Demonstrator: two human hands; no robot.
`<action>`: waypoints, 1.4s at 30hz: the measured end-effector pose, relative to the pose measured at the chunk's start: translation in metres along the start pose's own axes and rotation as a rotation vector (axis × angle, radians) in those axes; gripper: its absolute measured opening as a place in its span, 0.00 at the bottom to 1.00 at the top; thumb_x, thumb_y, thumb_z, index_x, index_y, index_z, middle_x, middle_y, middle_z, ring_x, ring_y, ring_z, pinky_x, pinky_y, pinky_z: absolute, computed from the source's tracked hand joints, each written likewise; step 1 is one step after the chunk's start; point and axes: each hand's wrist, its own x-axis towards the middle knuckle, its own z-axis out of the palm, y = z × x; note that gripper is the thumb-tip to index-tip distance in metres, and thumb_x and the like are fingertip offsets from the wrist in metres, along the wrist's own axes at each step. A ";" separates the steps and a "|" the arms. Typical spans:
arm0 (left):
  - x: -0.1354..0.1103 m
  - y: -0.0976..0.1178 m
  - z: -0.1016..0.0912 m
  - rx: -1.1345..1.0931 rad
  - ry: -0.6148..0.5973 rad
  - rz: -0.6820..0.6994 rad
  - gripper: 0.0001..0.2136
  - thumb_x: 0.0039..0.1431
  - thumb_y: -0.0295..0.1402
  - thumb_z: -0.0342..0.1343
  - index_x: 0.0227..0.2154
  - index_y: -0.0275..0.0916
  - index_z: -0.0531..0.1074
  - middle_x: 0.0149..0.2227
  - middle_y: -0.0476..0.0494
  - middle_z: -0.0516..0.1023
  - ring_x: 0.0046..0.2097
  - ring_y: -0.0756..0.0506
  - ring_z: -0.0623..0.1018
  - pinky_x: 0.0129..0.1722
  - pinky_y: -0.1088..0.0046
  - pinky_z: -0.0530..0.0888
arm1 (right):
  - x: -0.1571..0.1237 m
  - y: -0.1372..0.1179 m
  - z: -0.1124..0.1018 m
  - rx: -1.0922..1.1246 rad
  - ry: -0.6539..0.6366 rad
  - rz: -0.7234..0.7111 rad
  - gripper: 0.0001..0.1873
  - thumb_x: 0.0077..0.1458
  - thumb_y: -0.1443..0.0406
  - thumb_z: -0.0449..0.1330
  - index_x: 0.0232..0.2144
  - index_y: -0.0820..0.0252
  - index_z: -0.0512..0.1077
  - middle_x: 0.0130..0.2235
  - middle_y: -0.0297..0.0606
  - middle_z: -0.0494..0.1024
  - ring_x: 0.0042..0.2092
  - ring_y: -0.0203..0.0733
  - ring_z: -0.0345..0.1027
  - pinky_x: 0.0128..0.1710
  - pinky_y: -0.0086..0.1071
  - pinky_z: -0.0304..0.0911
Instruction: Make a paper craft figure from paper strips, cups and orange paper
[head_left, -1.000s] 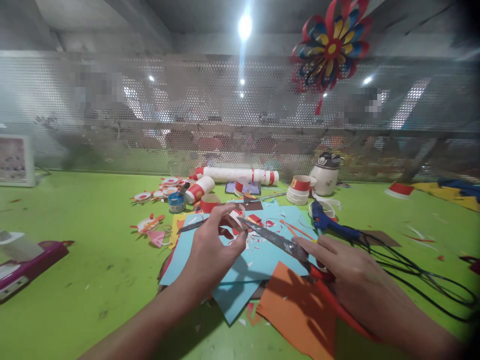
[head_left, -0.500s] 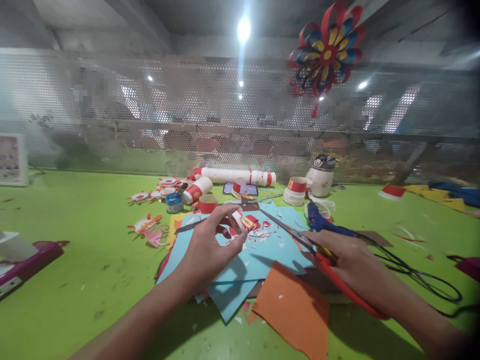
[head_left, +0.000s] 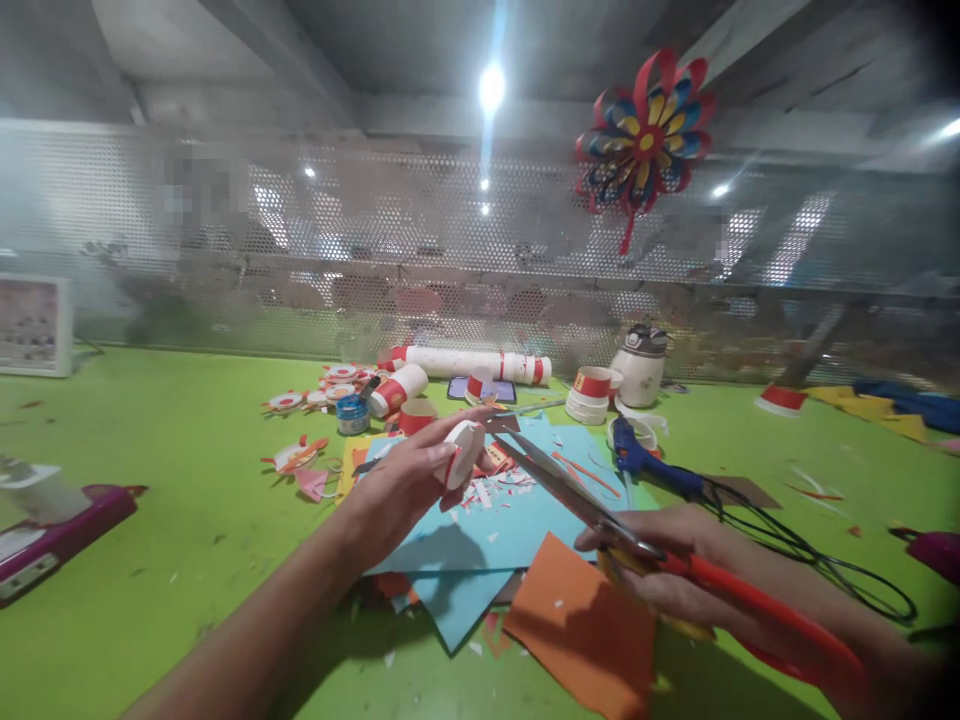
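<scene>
My left hand [head_left: 394,495] is closed around a cut paper cup bottom [head_left: 465,452], a small white round piece with red on its edge. Its white face is turned partly toward my right side. In my right hand [head_left: 697,550] is a pair of scissors [head_left: 559,485] with red handles, its long metal blades pointing up and left, tips close to the cup piece. The tips look slightly parted. Beneath both hands lie light blue paper sheets [head_left: 457,545], strewn with red and white clippings [head_left: 491,490].
An orange sheet [head_left: 577,620] lies in front. A blue glue gun [head_left: 649,460] and black cable [head_left: 795,540] are on the right. Behind stand cut cups [head_left: 589,390], a blue-labelled jar [head_left: 351,413], a long white tube [head_left: 465,363] and a white jug [head_left: 641,365]. A purple power strip [head_left: 75,535] sits left.
My left hand has turned the cup piece so its white face shows. The scissors have swung lower and nearer to me, with my right hand rolled over. The view has tilted up slightly.
</scene>
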 end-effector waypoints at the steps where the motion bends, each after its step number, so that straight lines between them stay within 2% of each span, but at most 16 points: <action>1: 0.000 0.000 -0.001 -0.025 -0.009 -0.013 0.19 0.57 0.36 0.49 0.51 0.43 0.72 0.37 0.37 0.75 0.32 0.46 0.71 0.26 0.71 0.69 | -0.002 -0.002 0.001 -0.016 0.021 -0.015 0.21 0.59 0.51 0.51 0.44 0.57 0.74 0.29 0.37 0.72 0.28 0.37 0.66 0.25 0.29 0.64; 4: -0.001 0.000 -0.002 -0.051 -0.036 -0.052 0.18 0.58 0.36 0.48 0.49 0.44 0.73 0.37 0.38 0.75 0.32 0.46 0.71 0.27 0.71 0.68 | -0.006 -0.002 0.003 -0.019 0.066 -0.009 0.24 0.60 0.49 0.48 0.44 0.56 0.74 0.32 0.40 0.74 0.32 0.40 0.69 0.29 0.32 0.67; 6: -0.001 0.001 0.000 -0.024 -0.067 -0.048 0.18 0.58 0.36 0.48 0.49 0.45 0.73 0.36 0.38 0.75 0.32 0.46 0.70 0.26 0.71 0.67 | -0.008 0.000 0.006 0.031 0.061 0.016 0.24 0.60 0.49 0.47 0.46 0.56 0.72 0.31 0.40 0.73 0.30 0.38 0.68 0.27 0.30 0.66; 9: -0.002 0.003 0.004 0.031 -0.110 -0.025 0.18 0.57 0.38 0.49 0.50 0.46 0.72 0.36 0.39 0.76 0.30 0.45 0.69 0.24 0.71 0.64 | -0.009 0.005 0.009 0.119 0.009 0.022 0.24 0.60 0.49 0.47 0.46 0.57 0.71 0.28 0.37 0.70 0.27 0.35 0.64 0.23 0.27 0.63; 15: 0.000 0.004 0.002 0.089 -0.137 -0.017 0.21 0.56 0.40 0.53 0.52 0.45 0.70 0.31 0.41 0.73 0.29 0.46 0.66 0.26 0.71 0.61 | -0.006 0.011 0.011 0.242 -0.068 0.011 0.25 0.61 0.50 0.46 0.50 0.59 0.68 0.28 0.36 0.66 0.27 0.34 0.61 0.25 0.28 0.62; 17: 0.001 0.003 -0.002 0.115 -0.172 -0.001 0.21 0.57 0.39 0.52 0.54 0.44 0.68 0.34 0.41 0.73 0.30 0.48 0.65 0.27 0.72 0.60 | -0.005 0.011 0.011 0.283 -0.112 0.026 0.26 0.61 0.50 0.47 0.51 0.61 0.67 0.28 0.36 0.65 0.27 0.34 0.60 0.25 0.27 0.61; 19: 0.001 0.003 -0.006 0.156 -0.203 0.023 0.21 0.58 0.37 0.52 0.55 0.44 0.67 0.44 0.40 0.73 0.30 0.49 0.65 0.28 0.72 0.60 | -0.004 0.009 0.011 0.322 -0.133 0.057 0.27 0.60 0.49 0.47 0.50 0.62 0.67 0.27 0.35 0.64 0.25 0.33 0.58 0.23 0.27 0.59; 22: 0.002 0.002 -0.010 0.227 -0.220 0.052 0.20 0.59 0.33 0.51 0.55 0.46 0.68 0.59 0.42 0.65 0.36 0.46 0.68 0.34 0.69 0.63 | -0.003 0.006 0.011 0.345 -0.142 0.099 0.28 0.60 0.48 0.46 0.47 0.64 0.69 0.25 0.34 0.63 0.24 0.32 0.56 0.22 0.26 0.56; 24: 0.002 0.003 -0.012 0.256 -0.227 0.085 0.20 0.58 0.33 0.50 0.54 0.46 0.68 0.60 0.45 0.64 0.46 0.41 0.69 0.43 0.64 0.64 | -0.003 0.004 0.011 0.359 -0.159 0.096 0.30 0.59 0.46 0.46 0.46 0.65 0.70 0.24 0.34 0.63 0.23 0.32 0.57 0.22 0.26 0.56; 26: 0.002 0.003 -0.013 0.281 -0.234 0.121 0.19 0.58 0.32 0.51 0.53 0.47 0.69 0.59 0.47 0.66 0.56 0.37 0.64 0.52 0.61 0.59 | -0.004 0.005 0.012 0.377 -0.154 0.095 0.31 0.59 0.45 0.46 0.46 0.66 0.70 0.24 0.35 0.65 0.24 0.33 0.59 0.22 0.27 0.58; 28: 0.002 0.003 -0.014 0.305 -0.245 0.136 0.19 0.58 0.31 0.50 0.53 0.47 0.69 0.60 0.48 0.65 0.61 0.37 0.59 0.56 0.60 0.55 | -0.004 0.006 0.013 0.402 -0.138 0.102 0.31 0.58 0.45 0.46 0.47 0.66 0.70 0.25 0.36 0.66 0.24 0.33 0.60 0.23 0.26 0.58; 33: 0.002 0.004 -0.016 0.355 -0.252 0.120 0.19 0.59 0.33 0.51 0.54 0.46 0.68 0.61 0.47 0.63 0.64 0.36 0.55 0.60 0.57 0.51 | -0.004 0.005 0.013 0.446 -0.167 0.052 0.31 0.60 0.47 0.45 0.45 0.69 0.71 0.22 0.34 0.64 0.22 0.32 0.58 0.21 0.26 0.55; 42: 0.001 0.003 -0.019 0.384 -0.224 0.086 0.19 0.58 0.36 0.52 0.54 0.47 0.68 0.61 0.47 0.63 0.64 0.36 0.55 0.60 0.54 0.50 | -0.004 0.007 0.014 0.450 -0.180 0.023 0.29 0.62 0.50 0.45 0.47 0.70 0.68 0.21 0.31 0.63 0.21 0.31 0.56 0.22 0.26 0.53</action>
